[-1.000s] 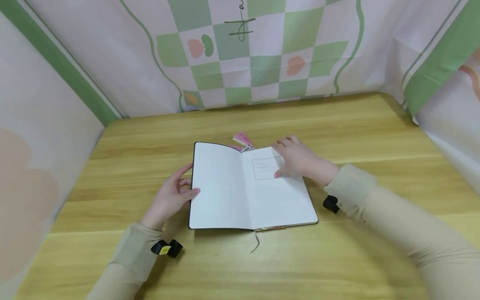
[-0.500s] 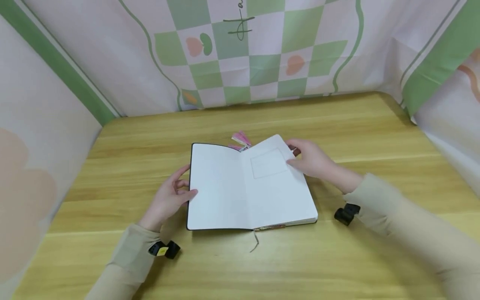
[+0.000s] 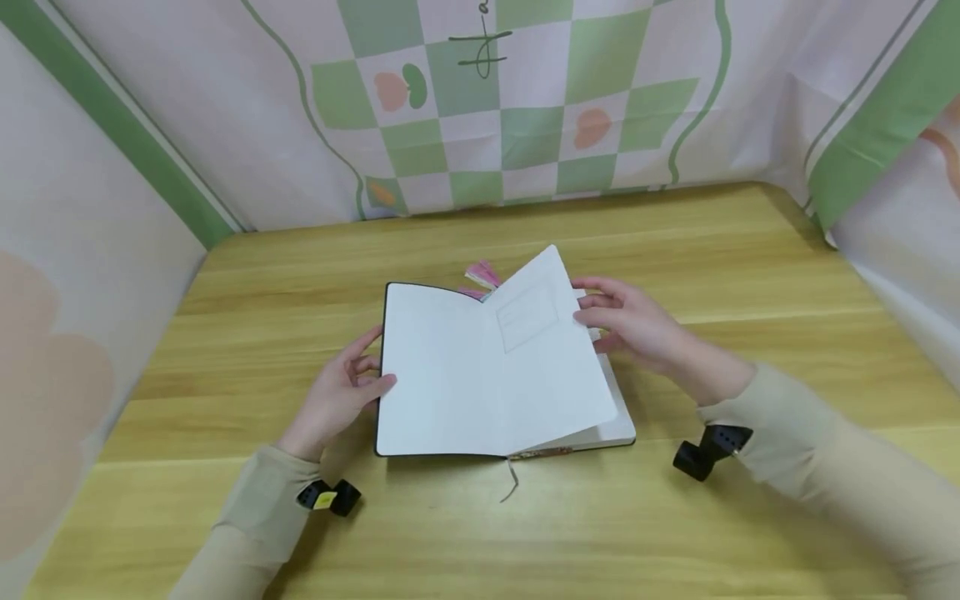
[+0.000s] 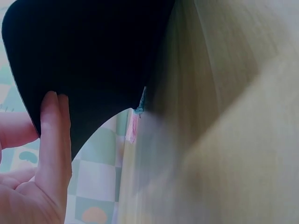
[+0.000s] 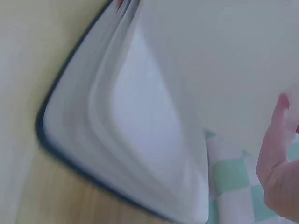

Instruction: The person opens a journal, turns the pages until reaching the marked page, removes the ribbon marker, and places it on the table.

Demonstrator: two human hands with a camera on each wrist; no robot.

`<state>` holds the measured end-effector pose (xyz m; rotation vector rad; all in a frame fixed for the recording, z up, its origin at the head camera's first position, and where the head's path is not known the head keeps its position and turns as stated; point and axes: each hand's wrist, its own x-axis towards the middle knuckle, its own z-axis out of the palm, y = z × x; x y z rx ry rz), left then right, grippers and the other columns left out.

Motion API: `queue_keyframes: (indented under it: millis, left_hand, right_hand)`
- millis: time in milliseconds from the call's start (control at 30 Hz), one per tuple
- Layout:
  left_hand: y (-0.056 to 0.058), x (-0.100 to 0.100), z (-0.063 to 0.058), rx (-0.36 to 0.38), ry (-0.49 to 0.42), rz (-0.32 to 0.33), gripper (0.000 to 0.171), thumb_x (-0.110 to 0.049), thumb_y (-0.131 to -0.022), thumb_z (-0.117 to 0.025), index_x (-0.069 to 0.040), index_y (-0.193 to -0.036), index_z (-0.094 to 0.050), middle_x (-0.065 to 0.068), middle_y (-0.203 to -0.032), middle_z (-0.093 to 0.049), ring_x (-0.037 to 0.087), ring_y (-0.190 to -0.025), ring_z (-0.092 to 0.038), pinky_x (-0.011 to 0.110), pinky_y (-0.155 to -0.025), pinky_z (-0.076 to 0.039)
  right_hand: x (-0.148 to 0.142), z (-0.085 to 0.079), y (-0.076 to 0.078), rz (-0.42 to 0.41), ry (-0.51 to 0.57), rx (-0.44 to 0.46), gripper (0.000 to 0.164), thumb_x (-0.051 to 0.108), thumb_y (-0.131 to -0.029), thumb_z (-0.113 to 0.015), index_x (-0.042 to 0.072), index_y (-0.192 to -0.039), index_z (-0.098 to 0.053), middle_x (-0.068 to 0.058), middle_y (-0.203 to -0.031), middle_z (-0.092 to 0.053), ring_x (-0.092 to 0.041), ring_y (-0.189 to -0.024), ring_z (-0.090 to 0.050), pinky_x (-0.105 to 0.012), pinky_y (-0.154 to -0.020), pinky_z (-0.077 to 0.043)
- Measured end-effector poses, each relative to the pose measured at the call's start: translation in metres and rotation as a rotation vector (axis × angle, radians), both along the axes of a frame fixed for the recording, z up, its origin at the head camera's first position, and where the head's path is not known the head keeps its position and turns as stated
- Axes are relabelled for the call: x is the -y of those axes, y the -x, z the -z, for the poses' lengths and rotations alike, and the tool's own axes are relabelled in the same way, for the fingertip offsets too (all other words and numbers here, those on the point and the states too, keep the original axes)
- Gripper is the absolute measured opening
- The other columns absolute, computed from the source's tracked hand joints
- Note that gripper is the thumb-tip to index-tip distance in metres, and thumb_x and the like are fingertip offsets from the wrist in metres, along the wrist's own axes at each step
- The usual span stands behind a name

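Note:
An open notebook (image 3: 442,375) with a dark cover lies on the table, its left page blank. My left hand (image 3: 341,396) grips the left cover edge, thumb on the page side and fingers behind. In the left wrist view, fingers of the left hand (image 4: 53,154) lie against the black cover (image 4: 79,60). At the notebook's right side, my right hand (image 3: 633,325) pinches the edge of a raised page (image 3: 551,375), which bears a faint printed rectangle. The right wrist view has this right hand (image 5: 282,172) beside the lifted page, with more pages (image 5: 145,112) fanned below.
A pink tassel (image 3: 482,273) sticks out at the notebook's top, and a thin ribbon (image 3: 512,483) hangs from its bottom. The wooden table (image 3: 480,542) runs back to a green-and-white checked curtain (image 3: 532,75).
My right hand has moved right from lying on the page to holding its edge. The page has lifted and swung up leftward, uncovering pages beneath. My left hand stays put.

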<state>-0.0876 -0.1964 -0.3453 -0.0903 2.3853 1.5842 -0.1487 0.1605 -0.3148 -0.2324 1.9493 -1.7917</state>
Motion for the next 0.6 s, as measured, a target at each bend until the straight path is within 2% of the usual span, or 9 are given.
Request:
queue_keyframes:
  millis: [67, 133, 200, 267, 333, 400, 500, 600]
  left_hand:
    - [0.0, 0.0, 0.0, 0.001, -0.021, -0.001, 0.07, -0.008, -0.091, -0.062, -0.019, -0.151, -0.026, 0.016, -0.112, -0.062, 0.009, -0.074, -0.057, 0.027, -0.061, -0.048]
    - [0.0, 0.0, -0.001, 0.008, -0.042, -0.003, 0.07, -0.008, -0.092, -0.061, -0.02, -0.151, -0.026, 0.015, -0.112, -0.061, 0.01, -0.075, -0.057, 0.028, -0.063, -0.049]
    - [0.0, 0.0, -0.001, 0.015, -0.054, -0.006, 0.069, -0.009, -0.092, -0.061, -0.022, -0.15, -0.026, 0.013, -0.112, -0.062, 0.01, -0.076, -0.057, 0.028, -0.065, -0.049]
    - [-0.001, 0.001, -0.002, 0.014, -0.064, -0.002, 0.069, -0.009, -0.092, -0.061, -0.022, -0.151, -0.026, 0.012, -0.111, -0.062, 0.01, -0.077, -0.058, 0.028, -0.067, -0.05]
    - [-0.001, 0.001, -0.002, 0.009, -0.069, 0.007, 0.069, -0.009, -0.092, -0.06, -0.022, -0.151, -0.025, 0.01, -0.108, -0.062, 0.01, -0.077, -0.057, 0.029, -0.068, -0.051]
    - [-0.001, 0.001, -0.002, 0.008, -0.071, 0.014, 0.07, -0.01, -0.093, -0.06, -0.022, -0.151, -0.024, 0.006, -0.104, -0.061, 0.01, -0.076, -0.055, 0.029, -0.067, -0.051]
    - [-0.001, 0.001, -0.002, 0.016, -0.081, 0.02, 0.07, -0.011, -0.093, -0.06, -0.024, -0.151, -0.023, 0.002, -0.098, -0.06, 0.009, -0.074, -0.053, 0.028, -0.066, -0.049]
    - [0.0, 0.001, -0.002, 0.02, -0.095, 0.024, 0.071, -0.011, -0.093, -0.06, -0.024, -0.151, -0.022, 0.0, -0.098, -0.062, 0.007, -0.075, -0.055, 0.027, -0.065, -0.05]
  right_hand:
    - [0.005, -0.003, -0.004, -0.026, 0.051, 0.012, 0.058, 0.005, -0.095, -0.048, -0.003, -0.146, -0.02, -0.001, -0.107, -0.054, -0.009, -0.087, -0.062, -0.03, -0.073, -0.056]
    - [0.012, -0.005, -0.008, -0.078, 0.057, 0.001, 0.058, 0.007, -0.096, -0.046, -0.002, -0.147, -0.019, -0.007, -0.116, -0.052, -0.008, -0.091, -0.061, -0.031, -0.075, -0.055]
    - [0.018, -0.006, -0.011, -0.147, 0.021, -0.026, 0.058, 0.012, -0.098, -0.044, 0.0, -0.148, -0.017, -0.015, -0.128, -0.045, -0.011, -0.098, -0.058, -0.033, -0.081, -0.054]
    - [0.025, -0.005, -0.013, -0.227, -0.025, -0.068, 0.058, 0.016, -0.099, -0.042, 0.002, -0.149, -0.017, -0.022, -0.137, -0.037, -0.019, -0.108, -0.054, -0.04, -0.092, -0.05]
    - [0.032, -0.004, -0.015, -0.318, -0.119, -0.151, 0.057, 0.022, -0.1, -0.041, 0.005, -0.15, -0.018, -0.024, -0.143, -0.034, -0.027, -0.118, -0.049, -0.047, -0.101, -0.043]
    - [0.039, -0.002, -0.018, -0.397, -0.226, -0.248, 0.057, 0.027, -0.101, -0.041, 0.009, -0.151, -0.021, -0.02, -0.145, -0.035, -0.033, -0.127, -0.042, -0.052, -0.107, -0.034]
    - [0.051, 0.001, -0.024, -0.499, -0.409, -0.417, 0.059, 0.035, -0.1, -0.044, 0.014, -0.151, -0.025, -0.013, -0.149, -0.036, -0.032, -0.136, -0.034, -0.052, -0.11, -0.027]
    - [0.062, 0.003, -0.029, -0.563, -0.546, -0.507, 0.064, 0.04, -0.097, -0.049, 0.018, -0.151, -0.025, -0.01, -0.152, -0.032, -0.032, -0.14, -0.026, -0.052, -0.112, -0.023]
